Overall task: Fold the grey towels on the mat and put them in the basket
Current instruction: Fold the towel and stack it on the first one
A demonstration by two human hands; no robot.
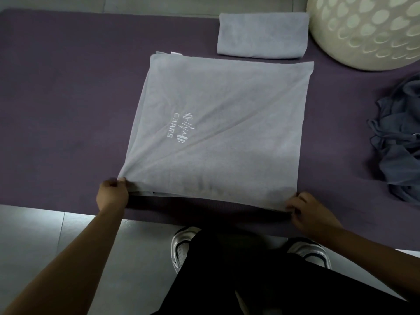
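A light grey towel with a white embroidered logo lies spread on the purple mat, doubled over once. My left hand pinches its near left corner. My right hand pinches its near right corner. Both corners are lifted slightly off the mat, and creases run from the left corner across the cloth. A folded grey towel lies at the mat's far edge. Right beside it, at the top right, stands the cream basket with heart-shaped holes.
A heap of darker grey cloth lies on the mat at the right edge. Pale floor tiles border the mat's near side. My dark trousers and white shoes are just below the mat's front edge.
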